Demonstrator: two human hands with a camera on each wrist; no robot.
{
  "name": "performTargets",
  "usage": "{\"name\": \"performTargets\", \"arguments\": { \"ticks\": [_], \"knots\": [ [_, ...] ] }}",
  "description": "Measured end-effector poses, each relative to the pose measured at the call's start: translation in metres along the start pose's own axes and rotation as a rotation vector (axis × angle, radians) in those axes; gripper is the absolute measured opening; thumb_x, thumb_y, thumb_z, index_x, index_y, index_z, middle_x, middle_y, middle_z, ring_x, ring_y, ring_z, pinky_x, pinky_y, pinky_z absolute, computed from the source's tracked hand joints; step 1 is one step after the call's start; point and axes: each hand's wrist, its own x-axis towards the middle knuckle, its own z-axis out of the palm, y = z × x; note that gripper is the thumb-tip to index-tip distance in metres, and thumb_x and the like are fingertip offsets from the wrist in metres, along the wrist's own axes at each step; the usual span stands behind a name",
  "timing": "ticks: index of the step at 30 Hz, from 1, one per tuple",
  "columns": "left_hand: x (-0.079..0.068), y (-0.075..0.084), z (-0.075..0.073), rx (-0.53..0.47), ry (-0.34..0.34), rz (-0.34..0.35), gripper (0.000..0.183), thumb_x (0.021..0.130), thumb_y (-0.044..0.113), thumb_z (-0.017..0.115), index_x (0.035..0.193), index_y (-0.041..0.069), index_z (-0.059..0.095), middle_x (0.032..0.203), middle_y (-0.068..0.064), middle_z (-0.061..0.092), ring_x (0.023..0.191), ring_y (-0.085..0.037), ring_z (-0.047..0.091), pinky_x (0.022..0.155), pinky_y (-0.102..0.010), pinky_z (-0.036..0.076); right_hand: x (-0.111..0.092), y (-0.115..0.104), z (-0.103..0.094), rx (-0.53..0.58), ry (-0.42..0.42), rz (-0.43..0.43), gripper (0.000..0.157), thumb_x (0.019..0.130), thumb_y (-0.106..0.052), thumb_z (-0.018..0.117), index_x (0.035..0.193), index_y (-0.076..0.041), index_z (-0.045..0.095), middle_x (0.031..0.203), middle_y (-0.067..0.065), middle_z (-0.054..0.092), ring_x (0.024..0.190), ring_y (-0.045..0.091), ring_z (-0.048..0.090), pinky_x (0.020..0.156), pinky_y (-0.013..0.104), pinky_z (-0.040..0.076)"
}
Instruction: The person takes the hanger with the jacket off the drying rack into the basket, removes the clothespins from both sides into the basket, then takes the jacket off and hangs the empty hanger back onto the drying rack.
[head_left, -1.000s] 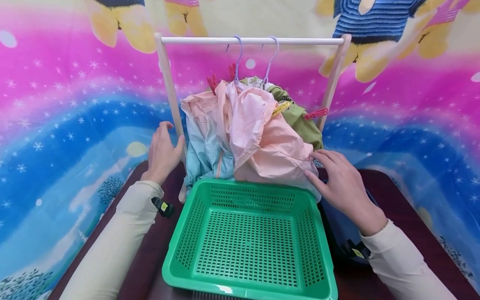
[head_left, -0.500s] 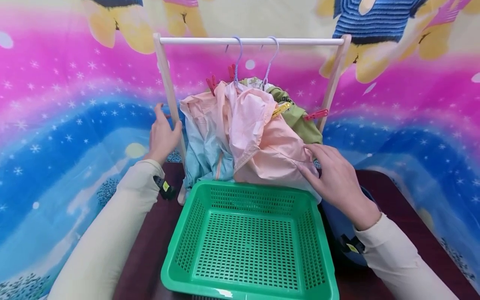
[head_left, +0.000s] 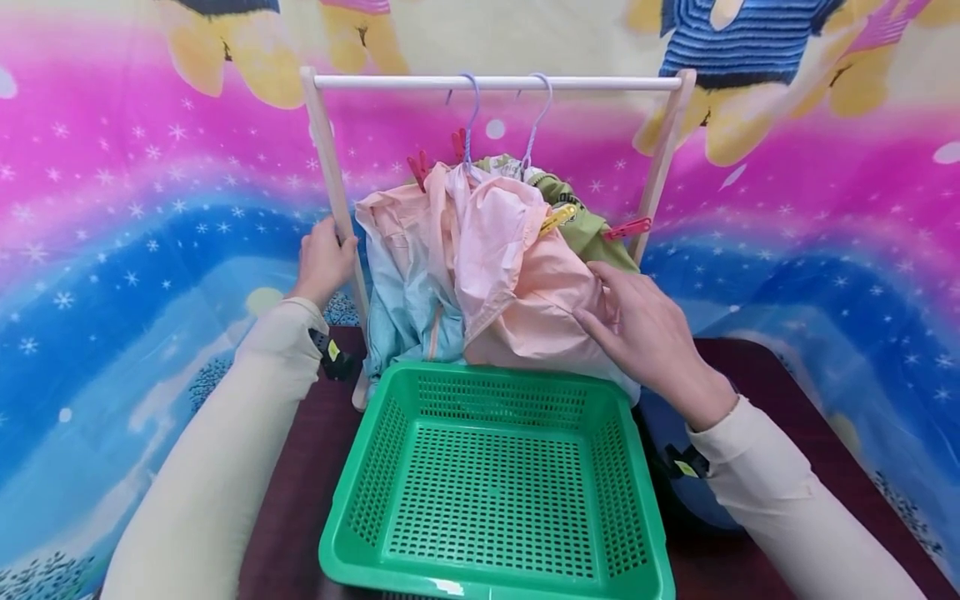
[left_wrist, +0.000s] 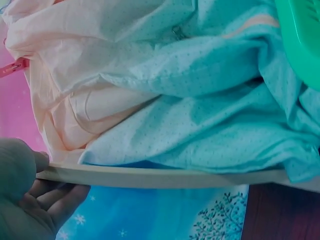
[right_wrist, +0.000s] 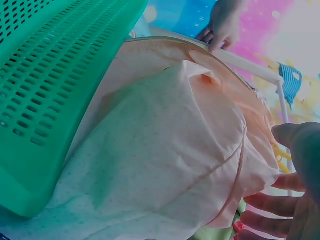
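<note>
Gripped in left hand (head_left: 324,260): left post (head_left: 326,150) of wooden rack (head_left: 666,150), with thumb on garment side and fingers curled round outer side. Spread at right hand (head_left: 648,325): thumb well clear of fingers, with no visible hold on cloth; positioned at right edge of pink-and-blue garment (head_left: 498,242), fingertip contact not possible to confirm.

On near part of table (head_left: 288,500), between left and right edges: green basket (head_left: 375,575), with perforated floor and walls. Just beside its right wall, toward right edge of table: dark blue object (head_left: 701,508), partly hidden by right wrist; type not discernible.

Behind far rim of basket, toward far edge of table: pink-and-blue garment, hung in loose folds, blue at lower left, pink at right, lower end partly screened by basket. Clipped at its right front: yellow peg (head_left: 558,220). At its upper left: two red pegs (head_left: 417,169). Behind and to right: green garment (head_left: 600,250), with further red peg (head_left: 628,228) at its right edge.

Overhead, hooked on white rail (head_left: 585,83) of rack: two purple hangers (head_left: 473,117), near mid-span.

Beyond far edge of table: pink and blue backdrop (head_left: 112,275), printed with snowflakes.
</note>
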Motion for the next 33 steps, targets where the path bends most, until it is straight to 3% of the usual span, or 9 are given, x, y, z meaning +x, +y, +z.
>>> {"name": "performTargets", "arguments": {
  "ticks": [6, 11, 18, 20, 23, 26, 33],
  "knots": [
    [0.000, -0.003, 0.002, 0.010, 0.001, -0.024, 0.041, 0.108, 0.022, 0.044, 0.141, -0.003, 0.048, 0.125, -0.030, 0.062, 0.113, -0.045, 0.065, 0.091, -0.056, 0.056, 0.011, -0.003, -0.004, 0.008, -0.060, -0.017, 0.056, 0.098, -0.035, 0.067, 0.146, -0.012, 0.050, 0.087, 0.006, 0.061, 0.078, 0.021, 0.055, 0.060, 0.038, 0.047],
    [-0.001, -0.001, 0.004, 0.040, 0.027, -0.011, 0.040, 0.108, 0.022, 0.044, 0.138, -0.004, 0.050, 0.123, -0.030, 0.063, 0.110, -0.046, 0.066, 0.089, -0.057, 0.056, 0.022, -0.005, -0.007, 0.061, -0.119, -0.028, 0.047, 0.103, -0.026, 0.059, 0.146, -0.011, 0.050, 0.082, 0.005, 0.063, 0.071, 0.018, 0.056, 0.058, 0.035, 0.045],
    [-0.001, -0.001, 0.006, 0.037, 0.024, -0.018, 0.039, 0.108, 0.020, 0.043, 0.138, -0.003, 0.050, 0.124, -0.029, 0.063, 0.110, -0.046, 0.066, 0.089, -0.057, 0.056, 0.039, -0.006, -0.007, 0.197, -0.231, 0.015, 0.058, 0.097, -0.028, 0.070, 0.148, -0.011, 0.047, 0.075, 0.008, 0.056, 0.061, 0.020, 0.049, 0.059, 0.035, 0.040],
    [-0.001, -0.002, 0.005, 0.040, 0.023, -0.021, 0.039, 0.108, 0.021, 0.043, 0.138, -0.003, 0.050, 0.124, -0.029, 0.063, 0.110, -0.046, 0.066, 0.088, -0.057, 0.056, 0.044, -0.005, -0.005, 0.205, -0.240, 0.013, 0.046, 0.098, -0.027, 0.068, 0.138, -0.008, 0.055, 0.075, 0.008, 0.058, 0.062, 0.020, 0.051, 0.062, 0.035, 0.041],
    [-0.002, -0.004, 0.005, 0.042, 0.013, -0.026, 0.039, 0.109, 0.022, 0.042, 0.138, -0.002, 0.049, 0.124, -0.029, 0.063, 0.109, -0.046, 0.065, 0.087, -0.057, 0.057, 0.052, -0.004, -0.002, 0.215, -0.256, 0.021, 0.018, 0.100, -0.024, 0.064, 0.103, -0.005, 0.065, 0.067, 0.005, 0.053, 0.059, 0.019, 0.049, 0.062, 0.034, 0.039],
    [-0.002, -0.006, 0.005, 0.049, 0.005, -0.032, 0.039, 0.109, 0.023, 0.041, 0.138, -0.003, 0.049, 0.123, -0.029, 0.063, 0.109, -0.046, 0.065, 0.087, -0.056, 0.057, 0.060, -0.003, -0.001, 0.239, -0.293, 0.029, 0.031, 0.102, -0.020, 0.060, 0.074, -0.009, 0.052, 0.058, 0.000, 0.040, 0.055, 0.017, 0.044, 0.060, 0.033, 0.038],
    [0.001, -0.005, 0.007, 0.085, 0.018, -0.021, 0.037, 0.108, 0.022, 0.043, 0.134, -0.003, 0.050, 0.122, -0.029, 0.063, 0.108, -0.046, 0.065, 0.087, -0.056, 0.056, 0.074, -0.003, -0.005, 0.285, -0.415, 0.039, 0.027, 0.100, -0.006, 0.053, 0.072, -0.007, 0.051, 0.060, -0.002, 0.040, 0.058, 0.015, 0.045, 0.058, 0.030, 0.039]
  ]
}}
